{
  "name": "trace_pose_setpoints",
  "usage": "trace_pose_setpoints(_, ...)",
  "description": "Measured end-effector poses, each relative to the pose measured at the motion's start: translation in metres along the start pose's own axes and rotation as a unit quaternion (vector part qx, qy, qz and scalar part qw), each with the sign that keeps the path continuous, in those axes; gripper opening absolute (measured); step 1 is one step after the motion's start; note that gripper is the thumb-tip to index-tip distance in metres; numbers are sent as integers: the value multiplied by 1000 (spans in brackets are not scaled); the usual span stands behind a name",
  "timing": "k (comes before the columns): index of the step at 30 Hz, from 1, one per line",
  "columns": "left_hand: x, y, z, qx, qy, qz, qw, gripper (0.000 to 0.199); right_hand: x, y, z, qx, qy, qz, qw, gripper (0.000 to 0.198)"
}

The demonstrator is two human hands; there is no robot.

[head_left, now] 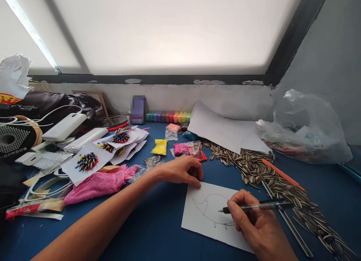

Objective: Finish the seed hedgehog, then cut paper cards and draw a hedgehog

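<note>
My right hand (258, 227) is closed around a black-and-clear pen (262, 207), its tip just over a small white sheet of paper (191, 218). On the sheet is a line drawing (217, 208) of a hedgehog-like animal with a pointed snout, a rounded back and short legs; my right hand covers its right part. Loosely curled, my left hand (184, 171) rests at the sheet's upper left corner, with the thumb touching the paper edge and apart from the bent fingers. Nothing shows in that hand. Striped sunflower seeds (254, 169) lie beyond and right of the sheet.
An orange pencil-like stick (283, 174) and a shiny metal-looking rod (295, 233) lie among the seeds. Small clay packets (160, 147), a pink cloth (97, 186) and seed-decorated cards (87, 161) are left. White sheets (217, 125) and a plastic bag (307, 129) stand behind.
</note>
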State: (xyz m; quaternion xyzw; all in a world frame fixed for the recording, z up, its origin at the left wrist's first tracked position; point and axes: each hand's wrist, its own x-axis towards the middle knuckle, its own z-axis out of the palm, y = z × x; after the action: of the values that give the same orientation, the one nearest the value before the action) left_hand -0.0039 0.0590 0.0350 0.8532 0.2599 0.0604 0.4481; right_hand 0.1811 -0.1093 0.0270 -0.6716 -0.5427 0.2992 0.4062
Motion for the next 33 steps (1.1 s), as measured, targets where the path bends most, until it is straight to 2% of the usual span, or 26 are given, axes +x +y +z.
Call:
trace_pose_setpoints(6,-1,1,1,35,22,17,999,13,6,8,-7,-38,-62,-26,997,40)
trace_pose_setpoints(14,7,8,32,110,156,26,981,10,0,3,-1,19,14,-4,1000,37)
trace_pose_setpoints(19,10,8,44,154,157,82,972,6,1,3,0,6,10,-6,1000,39)
trace_pose_setpoints(22,9,8,47,216,158,103,958,6,1,1,0,7,11,-7,1000,40)
trace_pose_setpoints(26,8,10,52,317,155,100,930,13,2,3,-4,38,-11,24,999,40)
trace_pose_setpoints(30,8,13,54,351,173,104,914,21,6,5,-12,55,-42,30,997,38)
trace_pose_setpoints(33,7,11,55,348,187,116,911,21,8,2,-12,45,-2,21,999,34)
